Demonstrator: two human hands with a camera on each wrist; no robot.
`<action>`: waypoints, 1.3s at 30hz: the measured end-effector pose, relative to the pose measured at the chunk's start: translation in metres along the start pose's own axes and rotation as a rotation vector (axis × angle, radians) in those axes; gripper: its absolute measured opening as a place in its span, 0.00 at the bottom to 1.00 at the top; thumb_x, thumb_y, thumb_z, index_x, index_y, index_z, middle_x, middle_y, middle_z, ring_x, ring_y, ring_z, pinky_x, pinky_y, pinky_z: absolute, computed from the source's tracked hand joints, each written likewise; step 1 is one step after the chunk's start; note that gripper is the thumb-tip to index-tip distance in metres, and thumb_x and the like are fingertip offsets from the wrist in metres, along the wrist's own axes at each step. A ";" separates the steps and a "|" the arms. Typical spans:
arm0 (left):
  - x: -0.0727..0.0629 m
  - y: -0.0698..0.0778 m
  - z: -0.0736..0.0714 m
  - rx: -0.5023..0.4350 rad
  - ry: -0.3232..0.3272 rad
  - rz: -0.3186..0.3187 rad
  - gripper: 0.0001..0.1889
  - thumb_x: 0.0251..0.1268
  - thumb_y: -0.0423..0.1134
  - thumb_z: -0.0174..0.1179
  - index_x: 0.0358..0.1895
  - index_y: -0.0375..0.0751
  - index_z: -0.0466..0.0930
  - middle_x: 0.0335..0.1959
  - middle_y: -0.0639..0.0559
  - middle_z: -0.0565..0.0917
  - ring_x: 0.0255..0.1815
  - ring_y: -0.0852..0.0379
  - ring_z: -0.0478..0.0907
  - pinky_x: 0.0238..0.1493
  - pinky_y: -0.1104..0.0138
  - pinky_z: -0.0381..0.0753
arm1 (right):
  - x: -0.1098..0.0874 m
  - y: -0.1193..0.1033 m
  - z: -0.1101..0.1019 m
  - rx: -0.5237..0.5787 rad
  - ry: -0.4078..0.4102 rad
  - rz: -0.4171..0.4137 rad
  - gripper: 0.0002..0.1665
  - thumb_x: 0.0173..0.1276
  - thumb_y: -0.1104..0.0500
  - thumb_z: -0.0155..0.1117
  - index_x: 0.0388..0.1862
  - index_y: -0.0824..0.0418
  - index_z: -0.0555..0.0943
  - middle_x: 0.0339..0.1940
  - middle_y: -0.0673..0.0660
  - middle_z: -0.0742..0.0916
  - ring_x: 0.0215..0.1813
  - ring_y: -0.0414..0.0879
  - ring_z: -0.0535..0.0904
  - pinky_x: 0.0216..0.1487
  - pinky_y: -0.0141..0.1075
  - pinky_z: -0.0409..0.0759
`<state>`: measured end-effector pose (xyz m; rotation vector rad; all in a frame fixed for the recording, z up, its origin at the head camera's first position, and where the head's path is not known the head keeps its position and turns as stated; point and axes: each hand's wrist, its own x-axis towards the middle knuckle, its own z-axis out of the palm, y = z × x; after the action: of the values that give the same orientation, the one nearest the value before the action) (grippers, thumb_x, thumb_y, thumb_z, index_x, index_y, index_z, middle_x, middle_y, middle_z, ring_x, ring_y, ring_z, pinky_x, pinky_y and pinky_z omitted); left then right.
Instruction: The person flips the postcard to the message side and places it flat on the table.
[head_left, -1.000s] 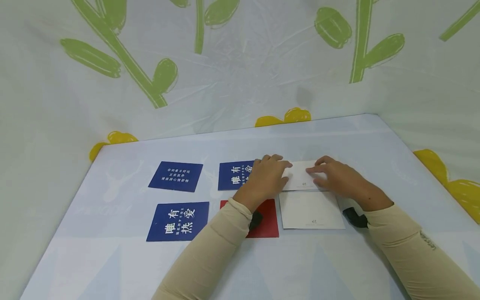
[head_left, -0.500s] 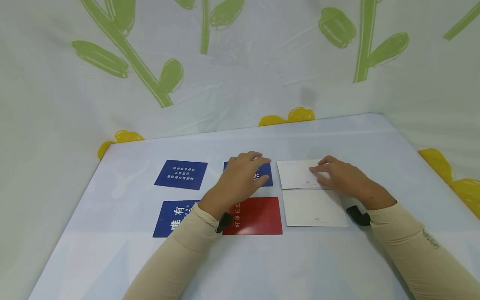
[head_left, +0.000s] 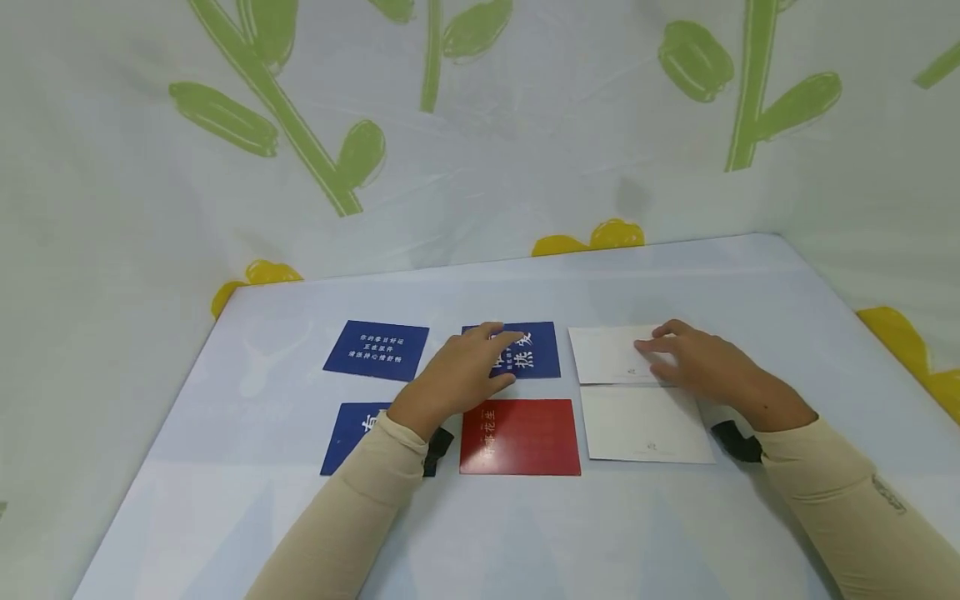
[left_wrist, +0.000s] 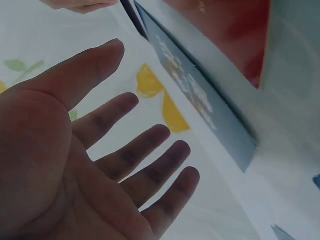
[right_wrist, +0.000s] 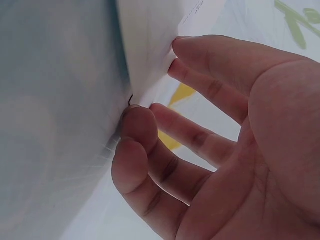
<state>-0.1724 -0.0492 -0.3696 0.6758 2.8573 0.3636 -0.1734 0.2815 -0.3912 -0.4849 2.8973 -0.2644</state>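
My left hand (head_left: 459, 375) is over the back middle blue card (head_left: 546, 360), which carries white characters. Its fingers are spread with nothing between them, as the left wrist view shows. A red card (head_left: 525, 450) lies in front of that blue card, near the left wrist. My right hand (head_left: 705, 371) is at the right end of the back white card (head_left: 600, 354). In the right wrist view, the thumb (right_wrist: 210, 52) and fingertips are right at this card, fingers loosely bent. A second white card (head_left: 645, 425) lies directly in front of it.
Two more blue cards lie on the left: one at the back (head_left: 375, 350), and a front one (head_left: 345, 437) partly covered by the left forearm. All rest on a pale table (head_left: 480, 533). Behind stands a white backdrop (head_left: 525, 167) with green stems and yellow flowers.
My left hand has moved left, away from the back white card to over the middle blue one, uncovering the red card. The right hand stays at the white card.
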 end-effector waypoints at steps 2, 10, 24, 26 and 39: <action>0.003 -0.002 0.000 0.006 -0.010 -0.018 0.35 0.65 0.49 0.67 0.75 0.58 0.65 0.76 0.47 0.66 0.76 0.44 0.66 0.70 0.49 0.71 | 0.001 0.001 -0.001 -0.007 0.009 -0.002 0.28 0.71 0.56 0.64 0.69 0.59 0.75 0.63 0.71 0.77 0.56 0.64 0.80 0.52 0.55 0.83; 0.007 -0.008 0.002 -0.001 -0.055 -0.050 0.36 0.65 0.48 0.67 0.76 0.57 0.65 0.77 0.47 0.66 0.77 0.45 0.63 0.71 0.48 0.69 | 0.004 0.003 -0.001 0.010 -0.029 0.027 0.29 0.71 0.55 0.64 0.70 0.58 0.74 0.65 0.71 0.76 0.57 0.65 0.79 0.51 0.54 0.84; 0.002 -0.009 0.009 0.007 -0.085 -0.072 0.34 0.66 0.47 0.66 0.74 0.54 0.67 0.77 0.47 0.66 0.78 0.44 0.62 0.71 0.48 0.70 | 0.000 -0.004 -0.001 0.034 -0.025 0.031 0.29 0.72 0.55 0.62 0.70 0.59 0.74 0.66 0.70 0.75 0.60 0.66 0.78 0.55 0.59 0.81; 0.002 -0.010 0.009 0.015 -0.084 -0.063 0.33 0.66 0.47 0.66 0.74 0.54 0.67 0.77 0.47 0.66 0.78 0.45 0.61 0.72 0.47 0.68 | 0.000 -0.005 -0.001 0.028 -0.020 0.030 0.29 0.72 0.54 0.62 0.70 0.59 0.74 0.66 0.70 0.75 0.60 0.66 0.78 0.55 0.59 0.81; 0.004 -0.014 0.012 0.050 -0.074 -0.028 0.31 0.67 0.47 0.65 0.73 0.52 0.70 0.76 0.47 0.68 0.79 0.46 0.61 0.73 0.48 0.67 | 0.001 -0.001 0.001 0.045 -0.017 0.026 0.30 0.70 0.53 0.65 0.69 0.60 0.75 0.65 0.70 0.75 0.59 0.66 0.78 0.52 0.58 0.82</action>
<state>-0.1790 -0.0568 -0.3851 0.6437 2.8109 0.2580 -0.1744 0.2803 -0.3920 -0.4391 2.8720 -0.3192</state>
